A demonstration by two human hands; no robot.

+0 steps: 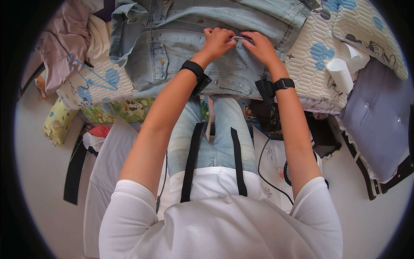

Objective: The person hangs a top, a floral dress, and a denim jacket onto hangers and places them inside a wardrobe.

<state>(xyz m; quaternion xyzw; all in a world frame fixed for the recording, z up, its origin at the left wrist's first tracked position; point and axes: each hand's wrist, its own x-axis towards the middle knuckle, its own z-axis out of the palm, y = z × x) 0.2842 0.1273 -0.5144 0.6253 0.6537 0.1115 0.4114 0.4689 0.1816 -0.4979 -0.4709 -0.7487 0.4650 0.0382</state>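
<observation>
A light-blue denim jacket lies spread across the bed, its front edges running sideways, with buttoned flap pockets and small shiny studs. My left hand pinches the jacket's front edge near the middle, fingers bent over the cloth. Close by on its right, my right hand grips the same edge between thumb and fingers. A little of the raised edge shows between the two hands. The fingertips are partly hidden in the folds. Each wrist wears a black strap with a black device.
A blue wire hanger lies left of the jacket, beside pink and cream clothes. The quilted mattress pad bears cartoon prints. White paper rolls lie at right, next to a grey-blue cushion on a chair. A white panel stands at lower left.
</observation>
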